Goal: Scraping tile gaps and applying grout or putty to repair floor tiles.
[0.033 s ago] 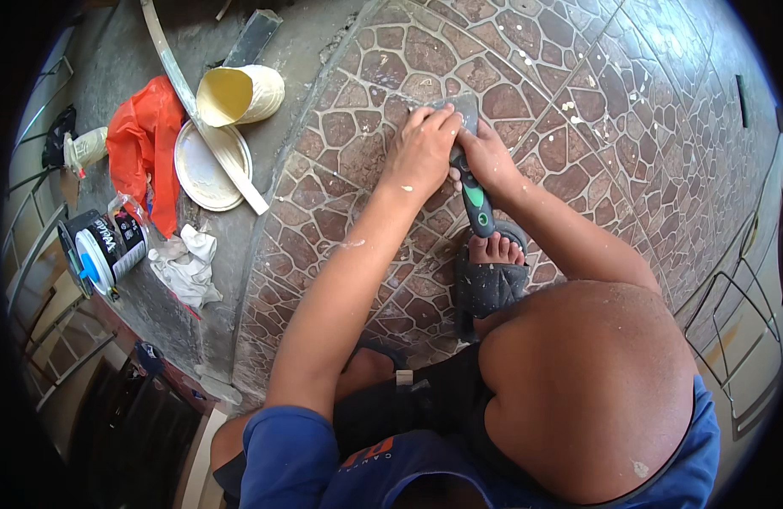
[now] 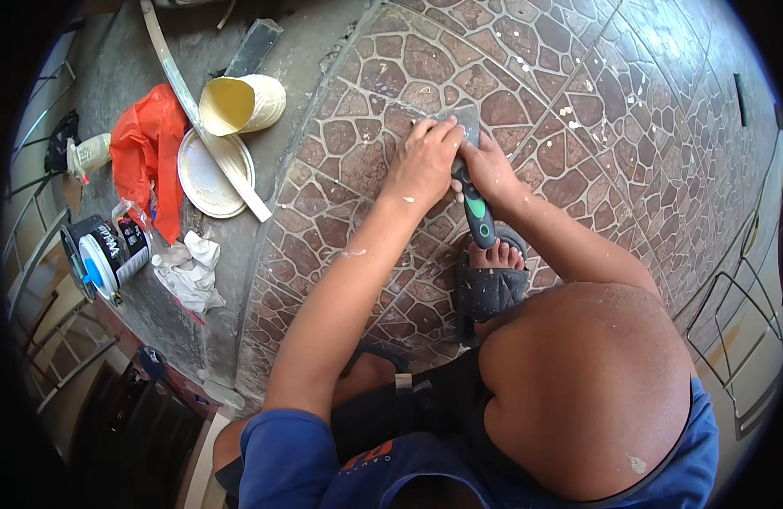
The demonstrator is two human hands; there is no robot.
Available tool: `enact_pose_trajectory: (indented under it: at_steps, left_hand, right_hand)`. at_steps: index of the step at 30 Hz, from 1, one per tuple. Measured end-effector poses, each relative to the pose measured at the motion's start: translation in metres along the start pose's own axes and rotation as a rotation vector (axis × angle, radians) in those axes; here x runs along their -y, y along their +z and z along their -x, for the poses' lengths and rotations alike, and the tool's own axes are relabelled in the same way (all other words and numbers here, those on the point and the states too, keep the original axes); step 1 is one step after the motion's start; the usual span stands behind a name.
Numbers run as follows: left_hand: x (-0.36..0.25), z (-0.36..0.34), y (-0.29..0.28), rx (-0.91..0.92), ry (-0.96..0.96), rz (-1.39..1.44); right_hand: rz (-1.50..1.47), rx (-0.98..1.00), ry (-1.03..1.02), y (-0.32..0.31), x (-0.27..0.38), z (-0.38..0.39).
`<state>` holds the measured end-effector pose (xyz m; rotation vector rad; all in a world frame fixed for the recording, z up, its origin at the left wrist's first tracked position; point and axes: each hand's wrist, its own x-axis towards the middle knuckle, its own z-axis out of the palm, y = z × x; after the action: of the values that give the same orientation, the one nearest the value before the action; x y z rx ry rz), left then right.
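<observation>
A wide putty knife [image 2: 479, 214] with a black and green handle lies low over the brown stone-patterned floor tiles [image 2: 425, 55], its metal blade pointing away from me. My right hand [image 2: 493, 174] is closed round the upper handle, thumb near the blade. Bent fingers of my left hand [image 2: 421, 161] press on the blade from the left, covering part of it. The butt of the handle points back at my sandalled foot [image 2: 496, 284]. Whether the blade's edge touches the tile is hard to see.
On the grey concrete at left lie a cut-open yellowish container [image 2: 264, 103], a white lid [image 2: 196, 191] under a wooden strip [image 2: 232, 165], a red plastic bag [image 2: 145, 140], a white rag [image 2: 192, 270] and a black-labelled tub [image 2: 124, 248]. Pale specks [image 2: 567, 111] dot the tiles at right.
Both hands and the putty knife sit slightly nearer to me. The whole view has also shifted a little.
</observation>
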<state>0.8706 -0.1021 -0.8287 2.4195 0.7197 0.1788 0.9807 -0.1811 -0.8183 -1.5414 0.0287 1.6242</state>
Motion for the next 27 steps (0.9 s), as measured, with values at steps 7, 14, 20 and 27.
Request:
enact_pose_trajectory:
  at_steps: [7,14,20,27]
  left_hand:
    - [0.008,0.001,-0.020,0.088,-0.099,-0.011]
    - [0.005,-0.011,-0.019,0.012,-0.107,-0.009]
    - [-0.051,0.019,0.016,0.192,0.064,0.030]
    - [-0.073,0.024,0.043,0.246,0.157,0.021]
  right_hand:
    - [0.127,0.099,0.015,0.014,0.011,-0.017]
    - [0.173,0.079,-0.093,0.007,0.029,-0.018]
    - [0.069,-0.126,-0.135,-0.034,-0.030,0.047]
    - [-0.004,-0.208,-0.051,-0.064,-0.057,0.061]
